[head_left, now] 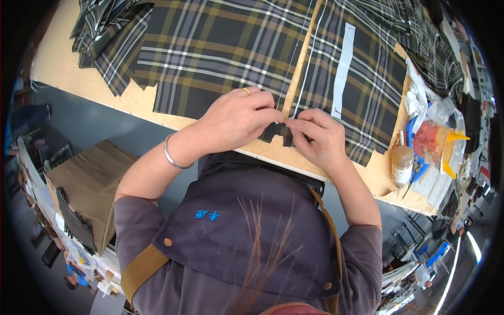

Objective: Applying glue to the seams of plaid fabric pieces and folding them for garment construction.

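Two dark plaid fabric panels lie side by side, the left panel [220, 58] and the right panel [370, 89], with a narrow strip of tabletop between them. At the near end of this strip my two hands meet, fingertips almost touching. My left hand [239, 116], with a ring and a bracelet on that arm, is closed in a pinch on the fabric edge. My right hand [321, 137] pinches the edge just beside it, its other fingers curled. A tiny white bit shows at the fingertips, too small to name. A pale paper strip [344, 71] lies on the right panel.
More plaid fabric is heaped at the far left [105, 37] and far right [433, 50] of the wooden table [58, 63]. At right stand a brown-tinted bottle [402, 165], a reddish container [428, 137] and yellow-handled scissors [450, 137]. A brown cloth-covered box [100, 181] sits below left.
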The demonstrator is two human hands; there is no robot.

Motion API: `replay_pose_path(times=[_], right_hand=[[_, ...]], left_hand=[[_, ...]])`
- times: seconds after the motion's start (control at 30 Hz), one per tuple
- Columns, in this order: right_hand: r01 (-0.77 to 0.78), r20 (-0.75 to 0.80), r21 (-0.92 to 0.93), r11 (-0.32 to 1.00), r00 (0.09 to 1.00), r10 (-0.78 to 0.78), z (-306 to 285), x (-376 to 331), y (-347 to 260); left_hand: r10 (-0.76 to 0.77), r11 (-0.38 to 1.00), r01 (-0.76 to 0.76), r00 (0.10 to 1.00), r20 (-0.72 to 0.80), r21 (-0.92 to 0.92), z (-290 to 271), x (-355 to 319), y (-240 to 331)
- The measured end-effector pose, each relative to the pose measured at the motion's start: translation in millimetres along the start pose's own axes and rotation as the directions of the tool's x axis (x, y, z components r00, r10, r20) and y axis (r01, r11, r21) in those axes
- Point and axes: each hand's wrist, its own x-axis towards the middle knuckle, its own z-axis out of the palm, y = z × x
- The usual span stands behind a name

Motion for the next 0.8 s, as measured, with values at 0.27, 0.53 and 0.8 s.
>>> replay_pose_path(times=[0.27, 0.53, 0.8], right_hand=[[0.102, 0.123, -0.134, 0.986, 0.989, -0.085, -10.1, 1.8, -5.7], [0.021, 0.033, -0.094, 0.995, 0.999, -0.018, -5.0, -1.7, -10.6], [0.06, 0.063, -0.096, 0.994, 0.997, -0.054, -5.5, -8.7, -6.0]], left_hand=[[-0.01, 0.918, -0.031, 0.995, 0.101, 0.395, -3.5, -13.5, 22.0], [-0.052, 0.952, 0.06, 0.998, -0.032, 0.301, 1.4, -17.2, 22.1], [-0.054, 0.938, 0.074, 0.996, -0.068, 0.339, 2.7, -16.5, 23.3]])
